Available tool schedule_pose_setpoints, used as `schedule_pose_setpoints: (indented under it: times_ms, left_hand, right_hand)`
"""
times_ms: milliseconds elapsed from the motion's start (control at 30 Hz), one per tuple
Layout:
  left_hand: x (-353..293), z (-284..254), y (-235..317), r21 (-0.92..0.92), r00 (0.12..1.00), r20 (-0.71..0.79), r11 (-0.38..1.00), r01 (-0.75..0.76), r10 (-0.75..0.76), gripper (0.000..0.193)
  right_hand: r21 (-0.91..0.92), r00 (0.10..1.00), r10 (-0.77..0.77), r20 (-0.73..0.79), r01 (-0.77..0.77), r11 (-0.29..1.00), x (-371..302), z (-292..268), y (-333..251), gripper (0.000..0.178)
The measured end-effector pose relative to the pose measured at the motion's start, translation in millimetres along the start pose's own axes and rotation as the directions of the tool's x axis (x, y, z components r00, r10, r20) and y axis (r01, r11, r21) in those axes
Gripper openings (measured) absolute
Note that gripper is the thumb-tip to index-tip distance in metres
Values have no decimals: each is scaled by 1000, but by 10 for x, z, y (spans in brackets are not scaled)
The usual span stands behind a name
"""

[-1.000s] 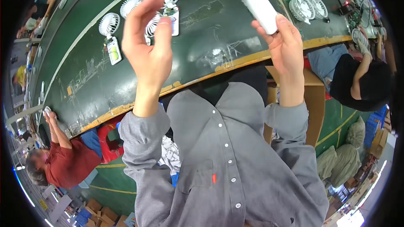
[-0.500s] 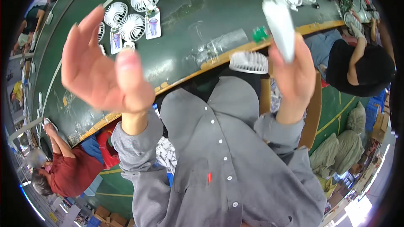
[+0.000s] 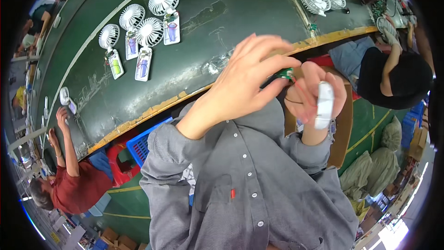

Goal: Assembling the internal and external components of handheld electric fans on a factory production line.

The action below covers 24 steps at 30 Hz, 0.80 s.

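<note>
L hand (image 3: 245, 79) pinching grn PCB (image 3: 286, 73) | R hand (image 3: 311, 79) gripping wht part (image 3: 324, 105)

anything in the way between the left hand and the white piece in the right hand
Yes: in this view, curled fingers of the right hand and a thin red wire lie between the left hand, with its green part, and the white piece.

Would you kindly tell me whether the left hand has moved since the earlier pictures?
Yes, the left hand has moved right, away from the group of four white fans on the green table.
</note>
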<state>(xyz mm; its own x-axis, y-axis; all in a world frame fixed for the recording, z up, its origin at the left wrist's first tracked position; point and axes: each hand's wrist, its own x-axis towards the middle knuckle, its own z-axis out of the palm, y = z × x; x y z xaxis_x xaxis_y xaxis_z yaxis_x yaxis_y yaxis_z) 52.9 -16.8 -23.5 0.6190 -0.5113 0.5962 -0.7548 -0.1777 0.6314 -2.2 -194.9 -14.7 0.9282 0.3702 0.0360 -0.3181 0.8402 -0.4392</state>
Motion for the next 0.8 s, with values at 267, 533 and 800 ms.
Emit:
schedule_pose_setpoints:
  times_ms: [267, 533, 800]
  left_hand:
    - [-273, -132, 310, -420, 916, 148, 815, 399, -372, 30]
    - [-226, -221, 415, 164, 974, -10, 961, 224, -226, 30]
    - [-438, -612, 596, 350, 936, 128, 898, 268, -329, 23]
  right_hand:
    - [-263, 996, 72, 47, -58, 963, -268, -556, -113, 27]
    - [-965, 956, -150, 251, 259, 37, 15, 29, 57, 36]
    - [-947, 1000, -5, 31, 31, 320, 26, 10, 542, 14]
